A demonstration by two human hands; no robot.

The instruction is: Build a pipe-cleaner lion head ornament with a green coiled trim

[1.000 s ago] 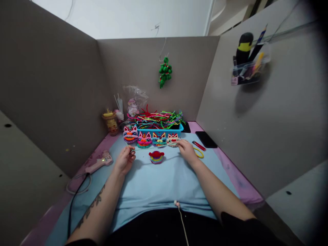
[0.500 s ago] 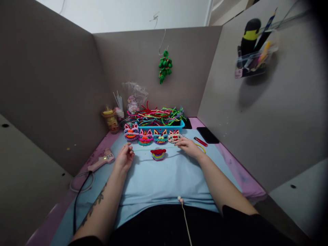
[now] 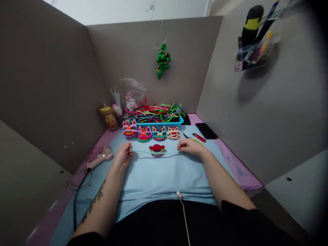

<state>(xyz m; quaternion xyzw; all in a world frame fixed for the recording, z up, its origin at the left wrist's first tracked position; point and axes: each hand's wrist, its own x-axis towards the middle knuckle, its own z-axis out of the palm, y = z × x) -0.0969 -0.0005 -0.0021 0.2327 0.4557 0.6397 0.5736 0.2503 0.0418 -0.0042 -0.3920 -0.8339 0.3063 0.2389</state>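
Observation:
A thin mint-green pipe cleaner [image 3: 143, 151] runs nearly straight between my two hands, just above the cloth. My left hand [image 3: 123, 155] pinches one end, and my right hand [image 3: 189, 147] is closed on the other. Behind the strand lies a small piece of red, purple and yellow pipe cleaner work [image 3: 157, 149]; the strand crosses in front of its lower part. Farther back, several finished lion-like heads stand in a row, among them a blue one [image 3: 159, 133] and a white one [image 3: 173, 133].
A blue basket [image 3: 164, 125] full of colourful pipe cleaners stands behind the heads. To the left lie a pink glue gun [image 3: 101, 158] and a cup [image 3: 109, 118]. On the right are a red cutter [image 3: 199, 137], scissors [image 3: 186, 136] and a black phone [image 3: 206, 131]. Grey panels enclose the table.
The pipe cleaner has come lower in the view and nearer to me, now crossing in front of the red piece. Both hands still hold its ends. The view has shifted slightly.

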